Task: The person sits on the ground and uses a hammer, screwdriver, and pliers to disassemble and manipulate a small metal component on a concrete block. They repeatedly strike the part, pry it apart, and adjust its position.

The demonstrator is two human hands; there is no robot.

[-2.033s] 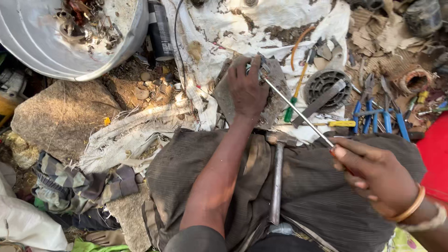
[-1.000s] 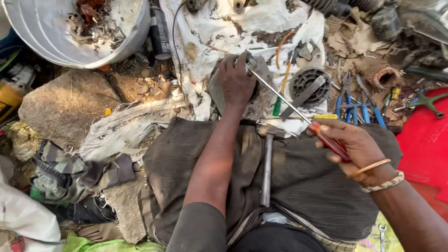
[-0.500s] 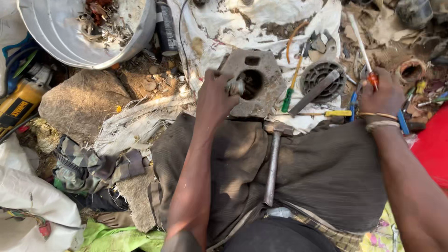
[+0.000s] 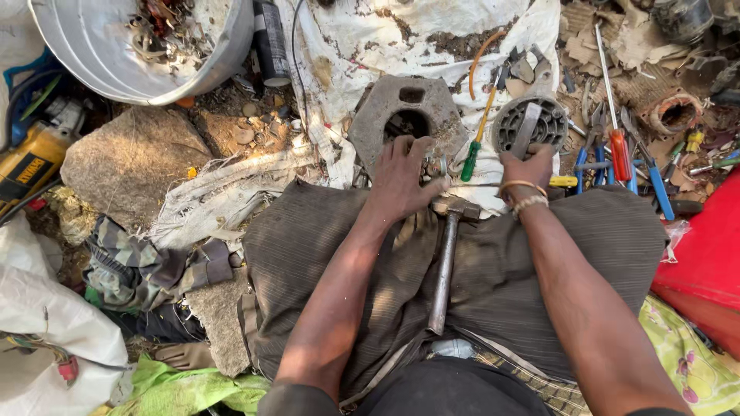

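Observation:
My left hand [image 4: 401, 179] lies with fingers spread on the near edge of a grey hexagonal metal housing [image 4: 385, 108] with a round hole, holding it against my lap. My right hand [image 4: 529, 166] reaches to the near rim of a round slotted metal part [image 4: 532, 123], fingers curled at it; I cannot tell whether it grips. A red-handled screwdriver [image 4: 619, 150] lies on the ground to the right of that hand. A green-handled screwdriver [image 4: 472, 160] lies between the two hands. A hammer [image 4: 445, 266] rests on my lap, head towards the housing.
Blue-handled pliers [image 4: 655, 181] and other tools lie at the right beside a red box [image 4: 705, 254]. A white bucket of scrap [image 4: 100, 62] stands at the top left above a flat stone [image 4: 131, 158]. A dirty white cloth [image 4: 401, 38] covers the ground ahead.
My right hand has put the red-handled screwdriver down at the right and come to the round slotted part. My left hand has slid down to the housing's near edge.

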